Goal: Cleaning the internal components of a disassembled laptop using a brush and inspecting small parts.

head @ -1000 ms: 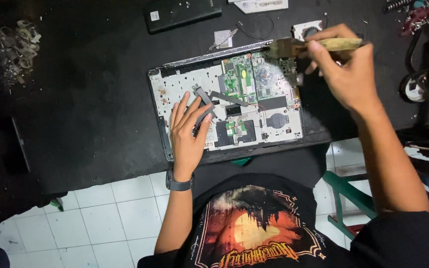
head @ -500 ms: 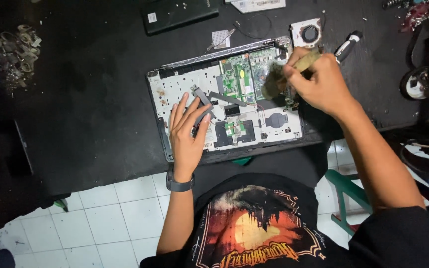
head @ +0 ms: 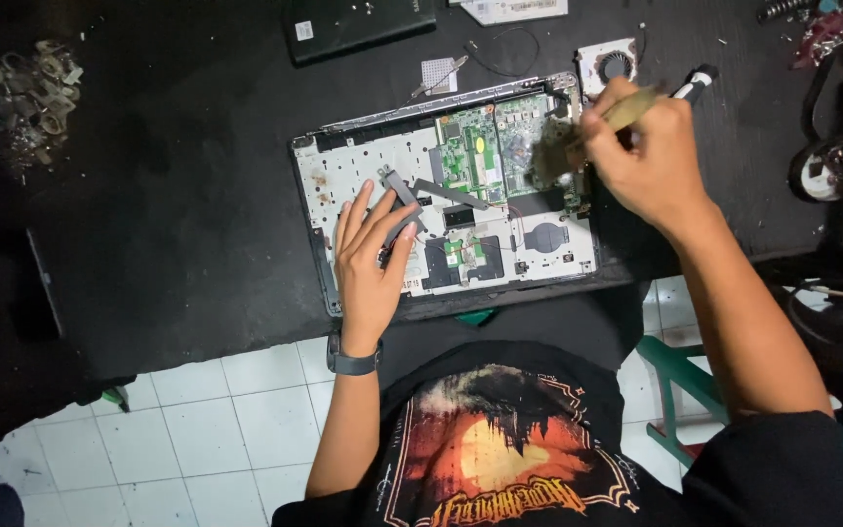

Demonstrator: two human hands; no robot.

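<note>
Right fingers: clenched around the handle of one brush (head: 626,112); the pale handle shows above the knuckles, and the bristle end is a blur over the board.
Right hand (head: 648,161): over the upper right corner of the opened laptop base (head: 446,210), bristles against the green circuit board (head: 488,154).
Left fingers: released, spread flat, grasping nothing; fingertips touch the grey metal bracket (head: 404,195) near the middle of the chassis.
Left hand (head: 368,263): palm down on the lower left part of the laptop base; one dark wristband (head: 353,363) on the wrist.
Laptop base: one, lying open on the black table (head: 168,195), just in front of the person's torso, tilted slightly on the surface.
Change, right hand: half a second ago it sat a little lower and further left on the board; it has shifted toward the right edge, and the brush is now angled toward the fan.
Change, left hand: same place, same spread as before.
Change, laptop base: not moved.
Cooling fan (head: 609,66): one, loose on the table, just beyond the upper right corner of the base.
Black-handled tool (head: 697,80): one, beside the fan, partly hidden behind the right hand.
Dark flat panel (head: 358,24): one, at the far edge of the table.
Small loose parts (head: 26,88): a heap at far left, count not readable.
</note>
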